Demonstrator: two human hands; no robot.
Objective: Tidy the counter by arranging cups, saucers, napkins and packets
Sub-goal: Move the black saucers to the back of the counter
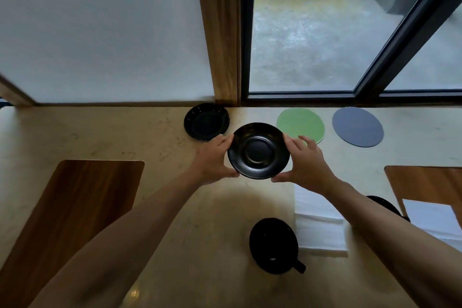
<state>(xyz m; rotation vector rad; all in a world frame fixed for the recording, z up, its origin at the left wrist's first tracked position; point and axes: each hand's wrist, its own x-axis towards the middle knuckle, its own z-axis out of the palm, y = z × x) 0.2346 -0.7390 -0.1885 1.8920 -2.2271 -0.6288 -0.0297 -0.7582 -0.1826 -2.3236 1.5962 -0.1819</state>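
A black saucer [258, 151] is held over the middle of the beige counter [125, 132], gripped at its left rim by my left hand [212, 160] and at its right rim by my right hand [306, 162]. A second black saucer [206, 121] lies flat by the wall behind it. A black cup [273, 245] with its handle to the lower right stands near the front. A white napkin [318, 220] lies under my right forearm. Another dark dish [386, 204] shows partly behind that arm.
A green round coaster [301, 124] and a blue round coaster [357, 126] lie by the window. Wooden boards sit at the left [75, 202] and right [430, 185]; white paper [430, 217] rests on the right one.
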